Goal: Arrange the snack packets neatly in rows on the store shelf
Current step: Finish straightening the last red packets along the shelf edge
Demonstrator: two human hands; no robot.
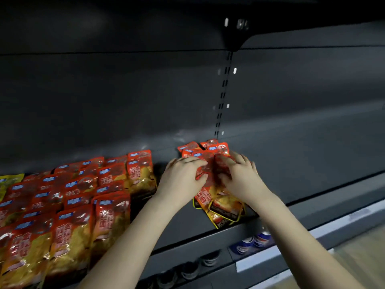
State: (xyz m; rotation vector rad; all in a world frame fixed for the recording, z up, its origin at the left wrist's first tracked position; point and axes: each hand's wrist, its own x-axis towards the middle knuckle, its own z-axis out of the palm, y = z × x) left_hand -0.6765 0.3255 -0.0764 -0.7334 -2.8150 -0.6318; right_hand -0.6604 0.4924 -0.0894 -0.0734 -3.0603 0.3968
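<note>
Dark grey metal store shelf (312,163), mid-frame; right part bare. Lower left: rows of red-and-yellow foil snack packets (73,205), overlapped, approx. tidy. Frame centre: loose pile of same packets (220,205), fanned, askew, gap btwn it & rows. Left hand (183,176) & right hand (239,178) both on pile top, fingers curled round packet edges, holding. Step, prob.: squaring pile. Next needs: align edges, slide left w/o toppling end row. Slotted upright strip (224,90) behind pile. Blue drink cans (256,240) on tier below, no obstruction.
</note>
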